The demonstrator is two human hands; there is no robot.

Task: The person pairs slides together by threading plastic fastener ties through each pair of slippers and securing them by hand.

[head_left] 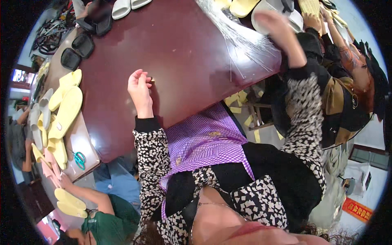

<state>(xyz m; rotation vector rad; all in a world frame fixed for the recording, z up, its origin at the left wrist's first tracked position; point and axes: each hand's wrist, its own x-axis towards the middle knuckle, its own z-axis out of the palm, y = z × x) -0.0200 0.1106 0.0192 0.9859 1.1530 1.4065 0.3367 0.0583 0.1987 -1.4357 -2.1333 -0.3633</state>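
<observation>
My left hand (140,93) is over the dark red table (179,53), its fingers curled together. A small gold and dark spot (152,81) shows at its fingertips; I cannot make out whether it is a ring or something held. My right hand (279,34) is smeared by motion at the upper right, beside a pale grey slipper (295,19). Whether it touches the slipper is unclear. Just left of that hand, a bundle of thin, whitish plastic strands (241,38) fans out across the table corner.
Yellow slippers (67,112) are heaped at the left. Teal-handled scissors (79,160) lie near that table edge. Black slippers (83,45) and white slippers (121,9) line the far left side. Co-workers sit close by; one in green (112,216) handles pink slippers.
</observation>
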